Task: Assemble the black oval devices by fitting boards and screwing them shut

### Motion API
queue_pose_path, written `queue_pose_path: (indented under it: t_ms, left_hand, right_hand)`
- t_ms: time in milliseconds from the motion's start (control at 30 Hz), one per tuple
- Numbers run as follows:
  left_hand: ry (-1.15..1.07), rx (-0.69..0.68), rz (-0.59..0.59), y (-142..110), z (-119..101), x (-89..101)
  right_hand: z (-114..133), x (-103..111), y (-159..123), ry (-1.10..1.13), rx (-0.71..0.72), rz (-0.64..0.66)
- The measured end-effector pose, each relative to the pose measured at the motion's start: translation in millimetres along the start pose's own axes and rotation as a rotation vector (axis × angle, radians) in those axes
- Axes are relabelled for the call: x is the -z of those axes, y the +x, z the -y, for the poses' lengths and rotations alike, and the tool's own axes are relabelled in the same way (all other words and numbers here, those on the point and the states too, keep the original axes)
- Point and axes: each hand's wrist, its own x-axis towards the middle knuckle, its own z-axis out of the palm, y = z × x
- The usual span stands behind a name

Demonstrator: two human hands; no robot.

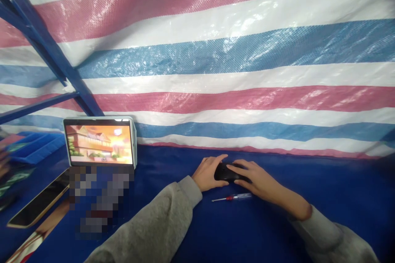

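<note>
A black, rounded object that looks like a computer mouse (224,172) lies low over the blue tabletop, between both hands. My left hand (207,174) grips its left end, thumb along the near side and fingers along the far side. From the right, my right hand (257,177) curls over the other end, with fingers on top and the thumb at the near edge. Its right part is hidden under those fingers. Just in front of the hands lies a small screwdriver (237,197) with a clear handle and red collar, its tip pointing left. Neither hand touches it.
A tablet (100,144) showing a cartoon stands at the left back. A phone (41,199) lies before it, beside a blurred-out patch. Further left are a blue tray (38,148) and a co-worker's smeared hand (3,160). Striped sheeting (234,102) hangs behind the table.
</note>
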Motion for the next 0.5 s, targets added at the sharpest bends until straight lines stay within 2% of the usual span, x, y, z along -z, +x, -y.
queue_pose_path:
  t_ms: [500]
  left_hand:
    - [0.011, 0.004, -0.010, -0.5, -1.6, 1.6]
  right_hand:
    - [3.1, -5.7, -0.8, -0.009, -0.006, -0.047]
